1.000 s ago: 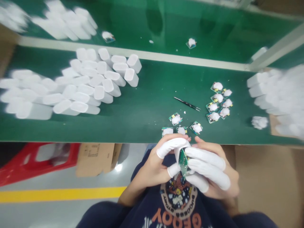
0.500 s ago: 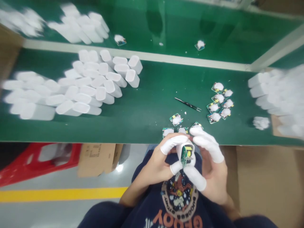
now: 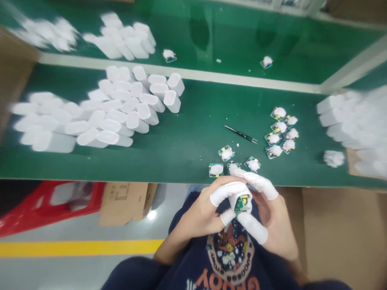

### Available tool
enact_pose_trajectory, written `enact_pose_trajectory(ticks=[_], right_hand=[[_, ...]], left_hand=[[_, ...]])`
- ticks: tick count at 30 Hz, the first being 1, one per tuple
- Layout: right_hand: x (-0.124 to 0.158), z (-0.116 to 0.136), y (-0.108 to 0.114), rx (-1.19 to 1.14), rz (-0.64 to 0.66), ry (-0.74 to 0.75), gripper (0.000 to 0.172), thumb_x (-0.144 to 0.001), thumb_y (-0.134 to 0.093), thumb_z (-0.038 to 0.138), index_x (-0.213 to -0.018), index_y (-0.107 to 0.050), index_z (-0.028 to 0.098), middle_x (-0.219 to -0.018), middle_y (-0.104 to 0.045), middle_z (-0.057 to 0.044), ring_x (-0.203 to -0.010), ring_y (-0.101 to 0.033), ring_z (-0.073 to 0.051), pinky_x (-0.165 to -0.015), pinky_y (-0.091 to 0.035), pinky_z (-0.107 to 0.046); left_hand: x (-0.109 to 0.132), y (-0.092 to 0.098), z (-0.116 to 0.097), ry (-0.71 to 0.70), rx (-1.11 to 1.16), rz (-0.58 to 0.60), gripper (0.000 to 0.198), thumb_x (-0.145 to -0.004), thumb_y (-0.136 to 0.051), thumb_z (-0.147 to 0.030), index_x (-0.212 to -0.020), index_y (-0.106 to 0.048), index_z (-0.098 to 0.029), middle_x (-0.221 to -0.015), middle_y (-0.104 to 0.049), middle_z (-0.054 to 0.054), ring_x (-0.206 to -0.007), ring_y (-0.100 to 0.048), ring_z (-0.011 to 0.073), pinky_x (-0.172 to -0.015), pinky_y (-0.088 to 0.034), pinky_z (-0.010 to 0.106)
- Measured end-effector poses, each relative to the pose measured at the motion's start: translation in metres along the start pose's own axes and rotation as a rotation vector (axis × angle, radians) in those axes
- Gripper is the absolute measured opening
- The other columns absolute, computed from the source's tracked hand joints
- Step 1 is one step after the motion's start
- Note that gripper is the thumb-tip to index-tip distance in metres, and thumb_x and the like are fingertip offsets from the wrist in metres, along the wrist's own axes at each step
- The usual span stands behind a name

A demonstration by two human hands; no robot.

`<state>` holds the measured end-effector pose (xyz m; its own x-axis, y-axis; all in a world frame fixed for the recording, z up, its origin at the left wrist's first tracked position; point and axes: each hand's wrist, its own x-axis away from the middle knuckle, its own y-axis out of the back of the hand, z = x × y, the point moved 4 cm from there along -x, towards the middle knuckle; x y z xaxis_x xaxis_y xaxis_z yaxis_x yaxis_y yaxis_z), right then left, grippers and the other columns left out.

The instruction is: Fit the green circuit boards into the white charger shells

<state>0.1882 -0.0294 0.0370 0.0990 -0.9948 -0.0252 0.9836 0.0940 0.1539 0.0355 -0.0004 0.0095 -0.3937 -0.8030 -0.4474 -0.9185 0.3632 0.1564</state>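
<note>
My left hand [image 3: 208,205], in white finger cots, grips a white plastic casing [image 3: 234,198] just off the table's front edge. Inside the casing's open end sits a green circuit board [image 3: 239,204] with a yellow-wrapped part. My right hand [image 3: 269,213], also in finger cots, closes round the casing's other side. Its thumb presses at the lower rim beside the board, and its long fingers reach over the far side, their grip partly hidden. Beyond the hands lie several loose circuit boards topped with white blobs, one board [image 3: 216,170] near the table edge.
Black tweezers [image 3: 241,134] lie on the green table [image 3: 193,137]. A cluster of boards [image 3: 279,128] is right of them. White casings [image 3: 121,104] crowd the left, and more [image 3: 359,121] stand at the right beside a white clump [image 3: 333,158]. A raised shelf [image 3: 187,73] runs behind.
Both hands and the casing have shifted slightly right and toward me. The board appears to sit deeper in the casing. My right fingers have moved left, uncovering a loose board. The view has shifted slightly.
</note>
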Motion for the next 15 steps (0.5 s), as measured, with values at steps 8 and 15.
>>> enact_pose_trajectory(ticks=[8, 15], right_hand=[[0.001, -0.006, -0.005, 0.075, -0.088, 0.02, 0.057, -0.09, -0.075, 0.016, -0.143, -0.059, 0.029, -0.139, -0.073, -0.011, -0.124, -0.074, -0.028, -0.107, -0.061, -0.04], [-0.003, -0.013, 0.005, -0.386, 0.112, -0.072, 0.048, -0.095, -0.079, 0.033, -0.141, -0.066, 0.034, -0.145, -0.071, -0.008, -0.125, -0.074, -0.029, -0.106, -0.063, -0.044]], left_hand=[[0.001, -0.001, -0.002, 0.013, -0.067, -0.005, 0.047, -0.096, -0.069, -0.015, -0.141, -0.057, -0.025, -0.13, -0.071, 0.012, -0.12, -0.073, 0.0265, -0.1, -0.063, 0.039], [0.005, -0.005, 0.005, 0.097, 0.2, 0.001, 0.052, -0.094, -0.077, -0.023, -0.143, -0.058, -0.029, -0.131, -0.07, 0.012, -0.118, -0.073, 0.0247, -0.09, -0.066, 0.03]])
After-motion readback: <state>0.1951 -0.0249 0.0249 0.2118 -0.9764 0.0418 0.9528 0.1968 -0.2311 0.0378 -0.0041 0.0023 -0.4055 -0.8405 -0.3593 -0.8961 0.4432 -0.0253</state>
